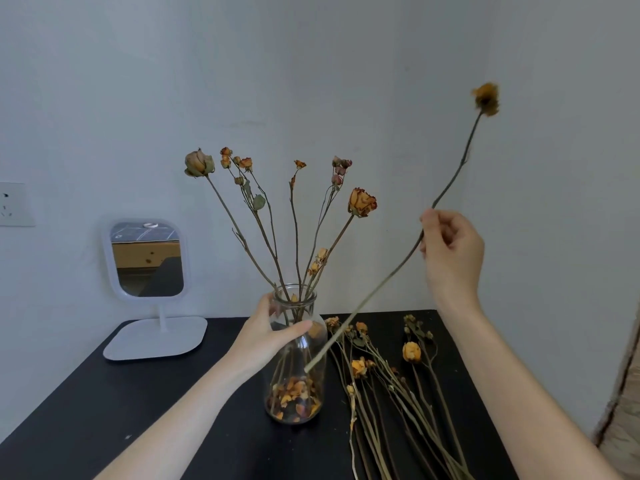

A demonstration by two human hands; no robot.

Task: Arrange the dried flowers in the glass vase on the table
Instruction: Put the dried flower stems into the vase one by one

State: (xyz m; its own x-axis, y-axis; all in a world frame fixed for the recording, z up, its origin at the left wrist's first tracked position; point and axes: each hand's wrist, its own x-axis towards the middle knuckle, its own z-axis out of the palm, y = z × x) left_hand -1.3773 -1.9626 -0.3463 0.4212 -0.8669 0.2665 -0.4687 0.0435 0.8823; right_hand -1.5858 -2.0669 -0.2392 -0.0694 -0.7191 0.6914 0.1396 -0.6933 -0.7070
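Observation:
A clear glass vase [295,382] stands on the black table [104,403], with several dried roses upright in it and loose petals at its bottom. My left hand [268,336] grips the vase around its neck. My right hand [450,251] pinches one long dried flower stem [381,285], held up in the air to the right of the vase. Its orange head [486,98] points up to the right, and its cut end hangs in front of the vase's body. More dried flowers [391,382] lie flat on the table to the right of the vase.
A white table mirror [147,259] on a flat white base stands at the table's back left. A wall socket [15,204] is on the grey wall at the left. Beige fabric [623,403] hangs at the right edge. The table's back edge meets the wall.

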